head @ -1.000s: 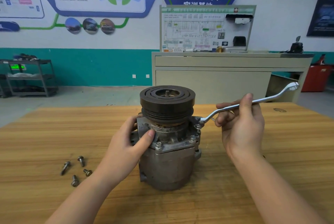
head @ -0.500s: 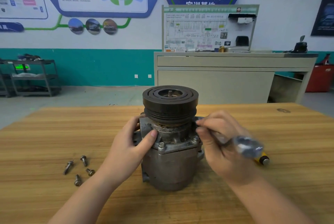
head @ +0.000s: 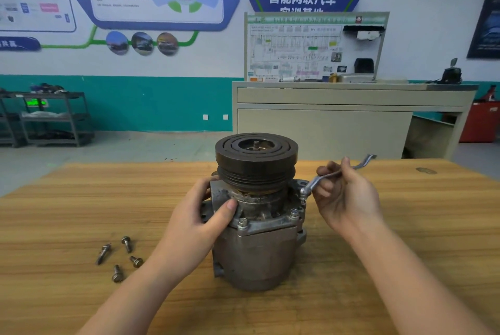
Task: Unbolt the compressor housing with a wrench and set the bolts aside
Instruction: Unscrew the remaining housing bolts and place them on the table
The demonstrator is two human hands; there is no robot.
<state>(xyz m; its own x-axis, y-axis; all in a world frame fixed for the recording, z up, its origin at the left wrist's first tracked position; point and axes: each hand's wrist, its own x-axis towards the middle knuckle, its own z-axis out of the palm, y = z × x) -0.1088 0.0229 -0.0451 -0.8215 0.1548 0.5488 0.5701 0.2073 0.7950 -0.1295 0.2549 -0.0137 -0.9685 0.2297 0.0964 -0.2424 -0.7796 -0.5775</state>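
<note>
Gripping the bent steel wrench (head: 335, 173), right hand (head: 349, 196); left hand (head: 200, 215) clasps the compressor (head: 259, 251) (cast, grimy).

Bright, even light; bowed edges

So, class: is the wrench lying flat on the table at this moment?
No: the right hand holds the wrench up off the table, its lower end at the compressor flange.
</note>
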